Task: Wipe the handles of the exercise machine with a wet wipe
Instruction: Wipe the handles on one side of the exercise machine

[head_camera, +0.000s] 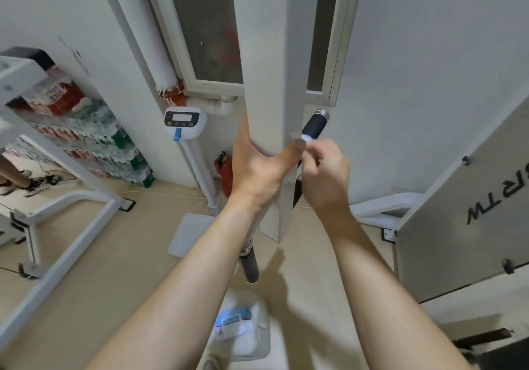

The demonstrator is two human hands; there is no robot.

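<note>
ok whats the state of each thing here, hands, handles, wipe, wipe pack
left hand: gripping the white upright post
right hand: pinching the wet wipe against the upper handle
wet wipe: bunched at the near end of the upper handle
upper handle: sticking out, being wiped
lower handle: untouched
wipe pack: lying below; open or shut unclear

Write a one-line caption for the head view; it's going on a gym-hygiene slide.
Left hand steadies the machine's white column while right hand rubs a wet wipe on the black handle.
</note>
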